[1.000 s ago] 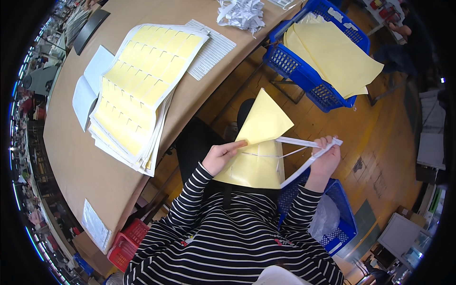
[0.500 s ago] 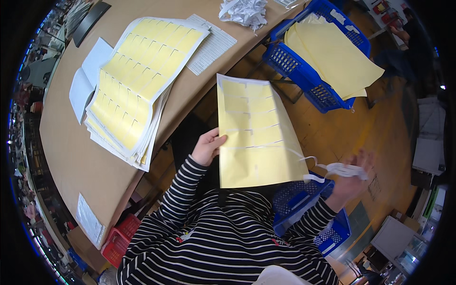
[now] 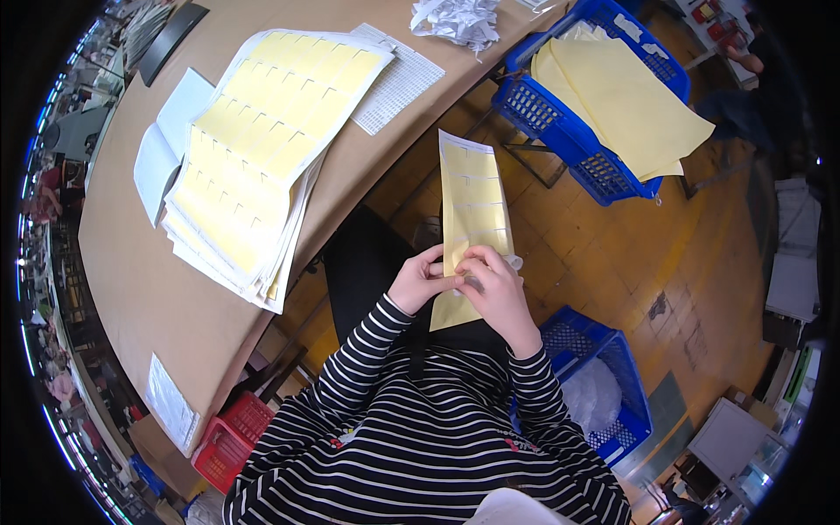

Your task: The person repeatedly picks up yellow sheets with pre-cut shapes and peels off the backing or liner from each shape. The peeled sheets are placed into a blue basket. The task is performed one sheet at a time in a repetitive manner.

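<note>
A narrow-looking yellow label sheet (image 3: pixel 477 194) with slits and a white border hangs upright over my lap. My left hand (image 3: pixel 422 282) is closed on its left side, thumb toward the sheet's face. Against the same stretch of the sheet, my right hand (image 3: pixel 499 293) is closed too, its fingertips meeting those of my left. A curl of white paper strip (image 3: pixel 514 262) sticks out beside the right hand's fingers. What exactly the fingertips pinch is partly hidden. On the table to my left lies a stack of similar yellow sheets (image 3: pixel 254 144), fanned and slightly curled.
Shredded white strips (image 3: pixel 455 22) lie in a heap on the brown table (image 3: pixel 114 262). A blue basket (image 3: pixel 604 175) holds plain yellow sheets. Another blue basket (image 3: pixel 634 385), with clear plastic inside, stands at my right. A red basket (image 3: pixel 229 446) sits below the table's near corner.
My right hand has come in from the far right, trailing white strips, to meet my left at the sheet. The sheet has shifted right and now shows narrower.
</note>
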`<act>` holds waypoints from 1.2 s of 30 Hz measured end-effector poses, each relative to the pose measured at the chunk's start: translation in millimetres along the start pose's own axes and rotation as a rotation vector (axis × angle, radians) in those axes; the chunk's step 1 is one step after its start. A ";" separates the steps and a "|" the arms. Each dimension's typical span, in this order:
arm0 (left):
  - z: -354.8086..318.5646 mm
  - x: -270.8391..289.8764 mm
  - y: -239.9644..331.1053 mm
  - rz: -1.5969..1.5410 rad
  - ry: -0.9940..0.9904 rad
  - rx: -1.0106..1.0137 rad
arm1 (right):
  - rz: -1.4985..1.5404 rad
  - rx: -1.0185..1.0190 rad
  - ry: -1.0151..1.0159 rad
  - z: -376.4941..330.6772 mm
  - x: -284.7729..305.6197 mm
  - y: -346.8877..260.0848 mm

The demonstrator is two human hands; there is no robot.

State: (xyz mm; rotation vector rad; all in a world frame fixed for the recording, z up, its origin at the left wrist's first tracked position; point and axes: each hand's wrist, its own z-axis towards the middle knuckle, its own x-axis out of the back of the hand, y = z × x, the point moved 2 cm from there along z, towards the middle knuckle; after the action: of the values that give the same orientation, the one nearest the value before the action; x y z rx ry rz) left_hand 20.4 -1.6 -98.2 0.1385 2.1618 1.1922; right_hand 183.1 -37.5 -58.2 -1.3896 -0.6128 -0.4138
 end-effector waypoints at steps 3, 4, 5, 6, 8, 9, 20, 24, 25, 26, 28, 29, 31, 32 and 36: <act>-1.0 0.8 0.2 0.074 -0.045 0.031 | -0.029 -0.020 -0.045 -3.3 0.7 4.3; -1.7 2.4 1.3 0.088 -0.048 0.036 | 0.043 -0.078 -0.055 -4.2 2.0 6.1; -2.6 4.2 3.0 0.100 -0.053 0.039 | 0.116 -0.135 -0.066 -5.2 3.9 7.5; -3.3 6.5 5.0 0.117 -0.036 0.038 | 0.198 -0.227 -0.103 -6.2 5.4 9.1; -4.4 10.2 9.9 0.137 -0.023 0.022 | 0.232 -0.156 0.068 -6.9 13.7 7.0; -4.3 12.0 12.0 0.156 -0.002 0.043 | 0.241 -0.150 0.152 -6.2 15.8 6.3; -5.3 20.9 10.6 0.249 0.031 0.081 | 0.383 -0.168 0.059 -11.0 5.9 24.7; -6.0 49.7 4.6 0.290 0.109 0.050 | 0.844 -0.448 0.444 -31.5 20.6 67.5; -5.9 56.1 2.0 0.336 0.136 0.072 | 0.877 -0.417 0.536 -38.3 29.2 79.4; -5.5 60.6 -0.6 0.338 0.108 0.077 | 0.981 -0.435 0.662 -46.3 37.6 92.8; -5.6 66.7 -7.1 0.368 0.080 0.131 | 1.122 -0.441 0.871 -64.6 61.6 118.0; -5.6 68.3 -10.1 0.354 0.070 0.144 | 1.132 -0.485 0.976 -74.5 77.2 128.3; -4.8 69.9 -16.0 0.338 0.052 0.168 | 1.060 -0.517 1.223 -94.2 109.7 136.2; -3.7 69.9 -18.7 0.336 0.040 0.159 | 0.955 -0.383 1.275 -98.0 120.0 132.9; 8.3 67.6 -33.4 0.252 0.051 0.136 | 0.497 -0.203 1.079 -97.1 138.7 90.1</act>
State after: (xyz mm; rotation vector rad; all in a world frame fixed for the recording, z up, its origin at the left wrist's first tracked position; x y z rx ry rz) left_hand -20.2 11.1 -160.9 0.4558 2.3216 1.1954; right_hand 361.0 -108.5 -48.6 -1.2283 0.6554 -0.7383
